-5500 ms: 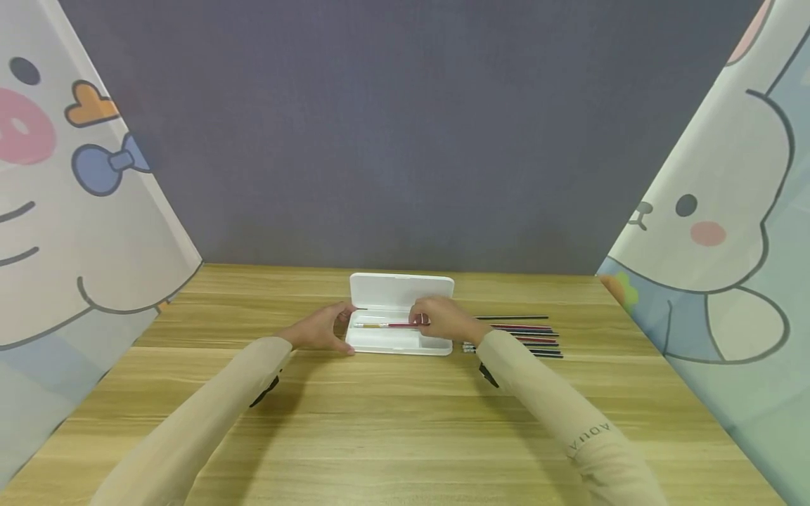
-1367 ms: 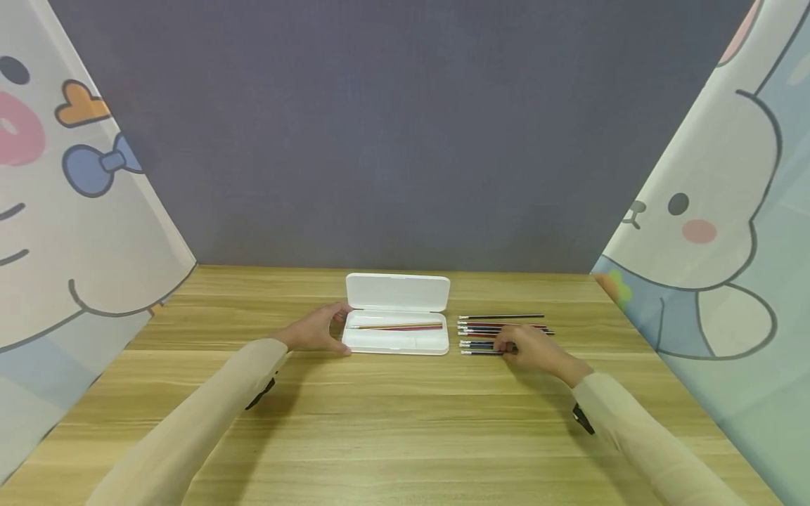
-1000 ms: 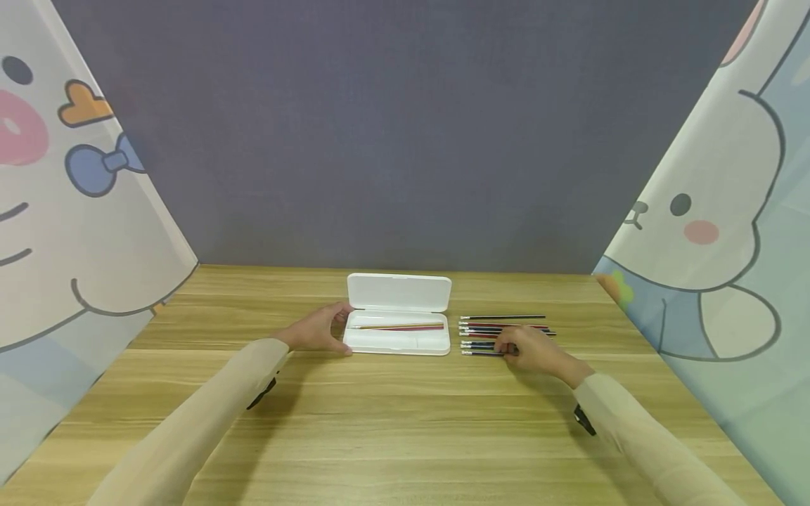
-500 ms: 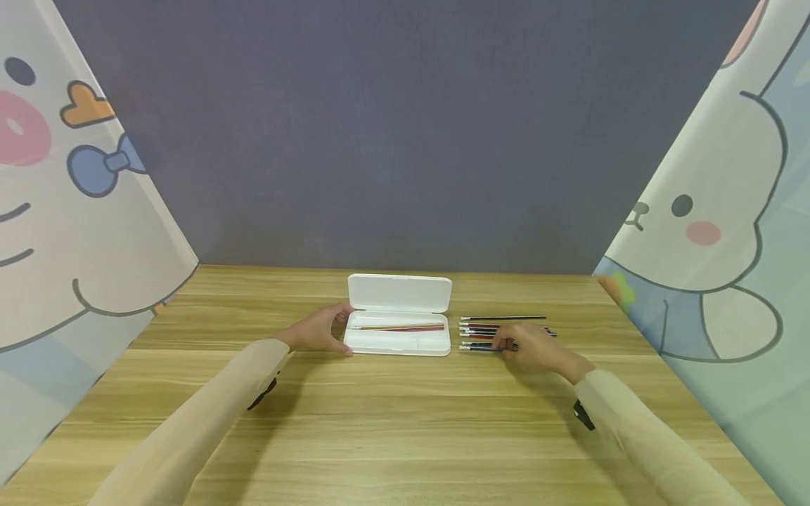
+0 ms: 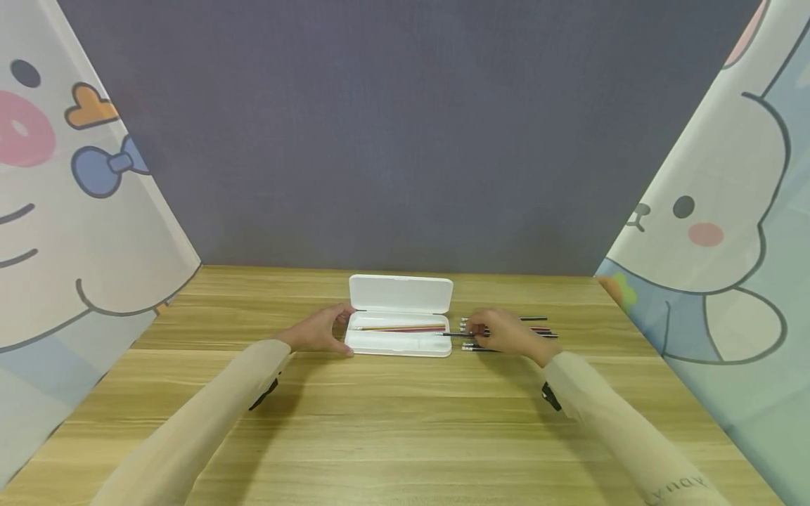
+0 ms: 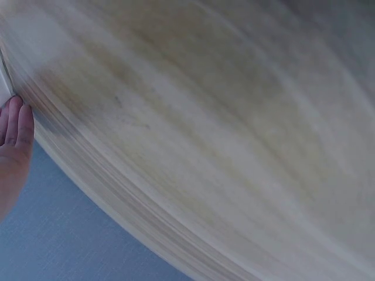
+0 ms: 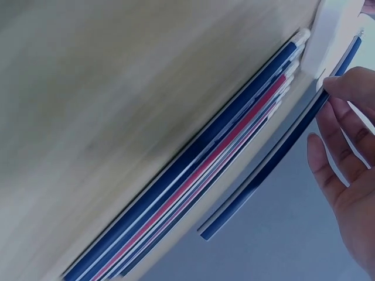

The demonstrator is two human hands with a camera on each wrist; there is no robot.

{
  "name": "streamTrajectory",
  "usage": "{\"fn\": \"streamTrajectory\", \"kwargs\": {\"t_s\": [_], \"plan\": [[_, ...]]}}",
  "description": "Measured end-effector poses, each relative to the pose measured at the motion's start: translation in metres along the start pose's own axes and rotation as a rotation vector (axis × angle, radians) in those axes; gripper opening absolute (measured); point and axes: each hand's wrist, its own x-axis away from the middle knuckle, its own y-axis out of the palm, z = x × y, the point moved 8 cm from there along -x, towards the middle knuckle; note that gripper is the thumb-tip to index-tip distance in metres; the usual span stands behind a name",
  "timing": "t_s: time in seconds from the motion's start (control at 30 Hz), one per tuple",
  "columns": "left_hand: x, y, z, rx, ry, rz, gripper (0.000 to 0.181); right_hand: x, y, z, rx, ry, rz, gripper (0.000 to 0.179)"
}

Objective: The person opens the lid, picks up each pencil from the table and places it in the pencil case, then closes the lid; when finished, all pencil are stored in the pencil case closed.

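An open white pencil case (image 5: pixel 386 341) stands on the table with its lid (image 5: pixel 400 293) raised at the back. My left hand (image 5: pixel 316 330) holds its left end, thumb at the front corner and fingers at the back corner. Inside lie a few pencils (image 5: pixel 405 328), yellowish and red. My right hand (image 5: pixel 503 332) pinches a dark blue pencil (image 7: pixel 284 139) between thumb and fingers. The pencil's eraser end reaches over the case's right rim. Below that hand, several pencils (image 7: pixel 196 174), dark blue and red, lie side by side, partly covered by it in the head view.
A lone dark pencil (image 5: pixel 534 318) lies behind the others at the right. The wood-grain table (image 5: pixel 392 422) meets a dark grey panel (image 5: pixel 405 140) at the back. Cartoon-printed panels (image 5: pixel 715 211) stand on both sides.
My right hand has taken a dark blue pencil from the row and carried it left to the case's right end. Earlier, it set a red pencil inside. The left hand stays put.
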Motion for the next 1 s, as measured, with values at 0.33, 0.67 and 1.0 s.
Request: {"fn": "streamTrajectory", "kwargs": {"t_s": [0.33,0.67,1.0], "plan": [[-0.003,0.002,-0.004,0.003,0.0,0.012,0.081,-0.034,0.012,-0.016,-0.012,-0.06,0.013,0.015],[-0.004,0.003,-0.006,0.006,0.003,0.015,0.08,-0.071,0.021,-0.041,-0.024,-0.14,0.023,0.013],[-0.003,0.003,-0.006,0.015,-0.012,0.008,0.084,-0.102,0.033,-0.059,-0.012,-0.149,0.004,0.014]]}}
